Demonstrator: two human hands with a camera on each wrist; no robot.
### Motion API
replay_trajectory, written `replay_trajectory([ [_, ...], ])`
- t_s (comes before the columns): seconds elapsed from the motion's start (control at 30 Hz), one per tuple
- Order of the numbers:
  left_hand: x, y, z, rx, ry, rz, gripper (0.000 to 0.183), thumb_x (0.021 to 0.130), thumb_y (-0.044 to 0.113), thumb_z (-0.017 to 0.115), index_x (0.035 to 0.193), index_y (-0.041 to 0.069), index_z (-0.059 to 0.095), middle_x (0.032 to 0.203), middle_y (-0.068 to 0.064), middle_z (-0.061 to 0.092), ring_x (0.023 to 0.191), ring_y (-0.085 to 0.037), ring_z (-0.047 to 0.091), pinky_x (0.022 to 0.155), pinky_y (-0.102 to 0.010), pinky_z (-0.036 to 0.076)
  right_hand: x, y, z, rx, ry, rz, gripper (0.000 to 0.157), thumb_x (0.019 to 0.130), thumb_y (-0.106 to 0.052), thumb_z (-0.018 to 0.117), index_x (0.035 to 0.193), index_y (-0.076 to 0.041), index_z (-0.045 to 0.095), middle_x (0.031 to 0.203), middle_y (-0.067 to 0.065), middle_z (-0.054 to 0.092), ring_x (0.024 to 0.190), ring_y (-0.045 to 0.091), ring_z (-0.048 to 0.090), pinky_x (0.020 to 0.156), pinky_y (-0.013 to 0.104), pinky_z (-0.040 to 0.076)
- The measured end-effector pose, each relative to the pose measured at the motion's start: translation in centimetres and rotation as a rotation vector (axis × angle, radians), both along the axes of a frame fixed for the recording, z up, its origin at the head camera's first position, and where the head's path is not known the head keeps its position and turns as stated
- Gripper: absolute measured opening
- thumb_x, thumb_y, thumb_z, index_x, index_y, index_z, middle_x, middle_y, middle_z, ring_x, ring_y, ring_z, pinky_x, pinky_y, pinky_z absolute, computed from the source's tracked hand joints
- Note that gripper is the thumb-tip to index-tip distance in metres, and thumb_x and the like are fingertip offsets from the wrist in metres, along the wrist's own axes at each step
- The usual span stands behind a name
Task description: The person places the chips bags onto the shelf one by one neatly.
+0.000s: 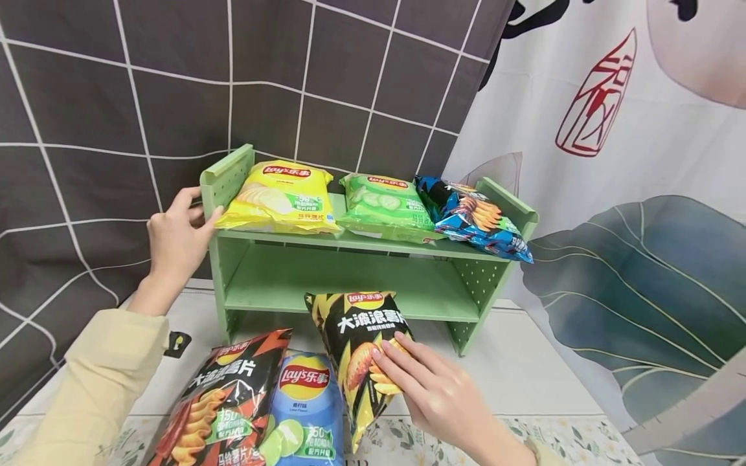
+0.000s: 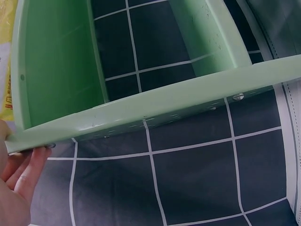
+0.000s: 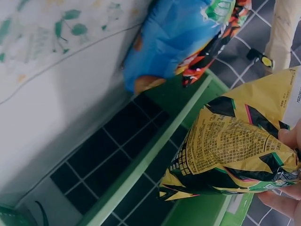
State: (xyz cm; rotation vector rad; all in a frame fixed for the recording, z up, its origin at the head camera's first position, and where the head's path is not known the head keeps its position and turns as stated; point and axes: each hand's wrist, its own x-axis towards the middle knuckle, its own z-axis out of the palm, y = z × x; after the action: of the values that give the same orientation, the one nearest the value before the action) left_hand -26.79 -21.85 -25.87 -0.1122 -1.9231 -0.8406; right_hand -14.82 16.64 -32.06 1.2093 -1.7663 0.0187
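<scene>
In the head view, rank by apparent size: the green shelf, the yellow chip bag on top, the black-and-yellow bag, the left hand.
1. Green shelf, clearly largest.
2. Black-and-yellow bag and yellow chip bag: look alike; the first is nearer the camera, so unranked.
3. Left hand, smallest.

Head view: from above and in front, facing forward and down onto the green shelf point(image 1: 373, 249), with the checked cloth point(image 1: 116, 97) behind and both hands in frame. Wide enough to take in the whole shelf and the table point(image 1: 524, 375) before it.

Left wrist view: very close beside the shelf's left end point(image 2: 155, 115), looking along its side panel toward the checked cloth point(image 2: 188, 179).

Right wrist view: close, tilted, looking from under the black-and-yellow chip bag point(image 3: 230, 150) toward the shelf point(image 3: 141, 174).

Shared by all three: shelf and checked cloth. Shared by head and right wrist: the black-and-yellow chip bag point(image 1: 361, 349).
</scene>
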Motion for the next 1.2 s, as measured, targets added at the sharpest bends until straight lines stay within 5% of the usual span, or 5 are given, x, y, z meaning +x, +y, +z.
replay_trajectory([
  [0.37, -0.2, 0.2, -0.2, -0.002, -0.005, -0.007, 0.036, 0.087, 0.01, 0.068, 0.119, -0.003, 0.059, 0.1, -0.024, 0.069, 0.085, -0.044, 0.068, 0.069, -0.037, 0.037, -2.2, -2.9, 0.7, 0.0, -0.004, -0.001, 0.036, 0.098, -0.01, 0.039, 0.121, -0.008, 0.066, 0.118, 0.007, 0.07, 0.109, 0.027, 0.067, 0.085, 0.034, 0.053],
  [0.87, 0.0, 0.1, -0.4, -0.014, 0.011, 0.009, 0.034, 0.087, 0.009, 0.068, 0.117, -0.005, 0.059, 0.098, -0.025, 0.07, 0.082, -0.044, 0.068, 0.067, -0.04, 0.037, -5.4, -5.5, -1.0, 0.059, 0.021, -0.03, 0.044, 0.094, -0.01, 0.033, 0.123, -0.012, 0.066, 0.115, 0.004, 0.072, 0.108, 0.026, 0.067, 0.081, 0.033, 0.055],
  [1.03, 0.1, 0.0, -0.2, -0.011, 0.012, 0.011, 0.035, 0.087, 0.008, 0.069, 0.117, -0.005, 0.06, 0.098, -0.024, 0.07, 0.083, -0.044, 0.068, 0.066, -0.034, 0.035, -5.4, -6.4, -0.8, 0.046, -0.008, -0.055, 0.043, 0.084, -0.007, 0.05, 0.124, -0.013, 0.065, 0.104, 0.003, 0.068, 0.094, 0.018, 0.065, 0.068, 0.023, 0.054],
  [1.2, 0.2, -0.1, -0.2, -0.005, 0.001, 0.012, 0.035, 0.087, 0.009, 0.068, 0.119, -0.004, 0.059, 0.1, -0.024, 0.069, 0.086, -0.044, 0.068, 0.067, -0.034, 0.036, -5.5, -7.1, -0.3, -0.038, 0.003, -0.084, 0.04, 0.076, -0.012, 0.072, 0.115, -0.017, 0.069, 0.086, -0.002, 0.058, 0.071, 0.012, 0.052, 0.049, 0.017, 0.038],
])
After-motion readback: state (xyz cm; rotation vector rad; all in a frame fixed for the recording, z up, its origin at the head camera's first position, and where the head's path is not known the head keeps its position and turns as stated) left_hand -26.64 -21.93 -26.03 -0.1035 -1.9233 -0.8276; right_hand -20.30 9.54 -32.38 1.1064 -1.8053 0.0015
